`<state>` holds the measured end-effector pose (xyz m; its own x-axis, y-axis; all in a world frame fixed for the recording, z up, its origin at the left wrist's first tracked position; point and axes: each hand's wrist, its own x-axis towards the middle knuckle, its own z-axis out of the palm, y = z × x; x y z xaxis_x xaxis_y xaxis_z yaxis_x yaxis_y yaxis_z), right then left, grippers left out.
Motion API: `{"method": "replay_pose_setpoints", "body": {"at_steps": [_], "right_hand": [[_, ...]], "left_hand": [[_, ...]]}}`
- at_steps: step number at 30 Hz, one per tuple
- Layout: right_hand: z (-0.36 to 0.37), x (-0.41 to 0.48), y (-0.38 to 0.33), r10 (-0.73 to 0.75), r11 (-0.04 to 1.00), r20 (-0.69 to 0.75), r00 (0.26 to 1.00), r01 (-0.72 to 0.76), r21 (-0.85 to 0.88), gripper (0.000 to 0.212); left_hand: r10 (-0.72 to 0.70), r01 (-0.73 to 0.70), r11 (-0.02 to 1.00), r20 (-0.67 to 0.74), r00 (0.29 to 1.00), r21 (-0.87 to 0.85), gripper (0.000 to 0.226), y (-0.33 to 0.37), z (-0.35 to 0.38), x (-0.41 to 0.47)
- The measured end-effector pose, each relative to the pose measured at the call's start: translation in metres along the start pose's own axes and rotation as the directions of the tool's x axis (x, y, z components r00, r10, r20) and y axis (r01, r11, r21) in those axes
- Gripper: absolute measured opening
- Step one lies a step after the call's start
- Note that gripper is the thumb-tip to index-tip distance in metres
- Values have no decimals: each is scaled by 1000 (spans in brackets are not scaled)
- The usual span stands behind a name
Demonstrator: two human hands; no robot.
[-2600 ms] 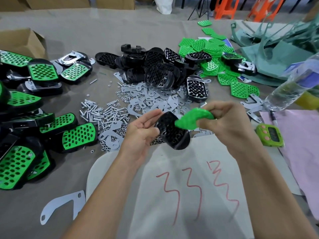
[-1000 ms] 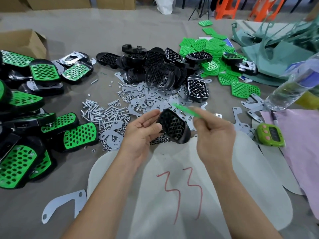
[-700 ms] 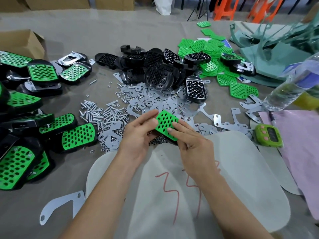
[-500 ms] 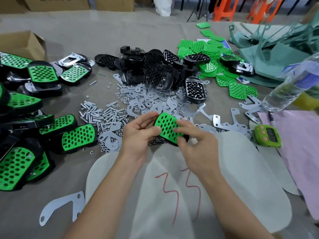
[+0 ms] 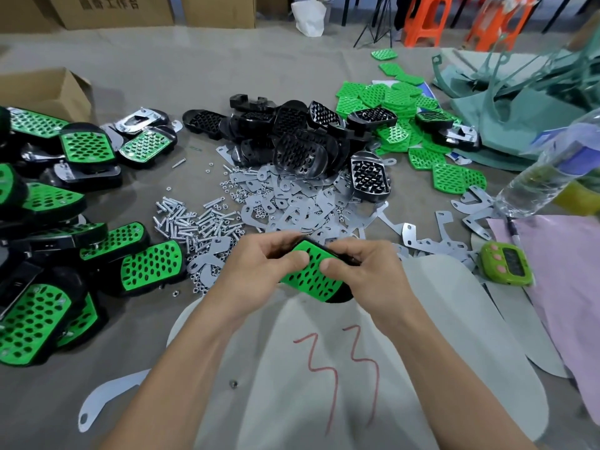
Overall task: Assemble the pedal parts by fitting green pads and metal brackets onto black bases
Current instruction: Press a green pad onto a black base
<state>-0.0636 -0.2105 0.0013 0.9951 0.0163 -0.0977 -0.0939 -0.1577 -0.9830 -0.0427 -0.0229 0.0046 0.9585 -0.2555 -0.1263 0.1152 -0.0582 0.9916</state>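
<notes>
A green perforated pad (image 5: 312, 277) lies on top of a black pedal base (image 5: 341, 297), held just above the table in front of me. My left hand (image 5: 259, 274) grips its left side with the thumb on the pad. My right hand (image 5: 363, 274) grips the right side, thumb also pressing the pad. Behind them lie a heap of bare black bases (image 5: 292, 141), loose green pads (image 5: 396, 105) at the back right, and flat metal brackets (image 5: 292, 206) in the middle.
Finished green-and-black pedals (image 5: 65, 254) are piled along the left. Screws and nuts (image 5: 194, 219) lie left of the brackets. A plastic bottle (image 5: 552, 170), a green timer (image 5: 506, 267) and pink cloth (image 5: 565, 271) are at the right. A cardboard box (image 5: 42, 92) stands at the back left.
The green pad went from my right hand's fingers onto the black base. Both hands now clasp the pair with thumbs on the pad, and it sits lower and flatter.
</notes>
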Motion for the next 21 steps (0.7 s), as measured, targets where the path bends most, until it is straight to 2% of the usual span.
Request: {"method": "replay_pose_setpoints", "body": {"at_steps": [4,6,8,9,11,13,14,18,21], "right_hand": [[10,-3,2,-6,997,-11,1000,5,-72,17],[13,-4,4,11,994,-13,1000,-13,-112,16],[10,-3,2,38,987,40,998,-31,-161,15],[6,-2,2,57,985,93,994,-41,-168,21],[-2,-2,-1,105,992,171,980,-89,-94,37],[-4,-4,-1,139,988,148,979,-148,54,30],[-2,-5,0,150,981,107,983,-161,105,25],[7,-9,5,185,959,-55,981,-168,229,25],[10,-11,3,174,954,-86,981,-146,260,28]], "left_hand": [[49,-34,993,-138,989,109,40,-6,-1,-4],[40,-16,991,-172,984,135,49,-8,0,-4],[44,-17,987,-175,984,158,49,-8,-1,-5],[39,-12,989,-177,983,149,45,-7,-2,-5],[-35,39,999,-201,979,17,32,-9,-4,-6],[-149,113,980,-228,962,-165,22,-12,-3,-8],[-177,128,971,-245,953,-200,21,-14,-2,-8],[-153,96,971,-255,955,-220,26,-16,7,-14],[-135,87,977,-252,958,-194,27,-17,5,-18]]}}
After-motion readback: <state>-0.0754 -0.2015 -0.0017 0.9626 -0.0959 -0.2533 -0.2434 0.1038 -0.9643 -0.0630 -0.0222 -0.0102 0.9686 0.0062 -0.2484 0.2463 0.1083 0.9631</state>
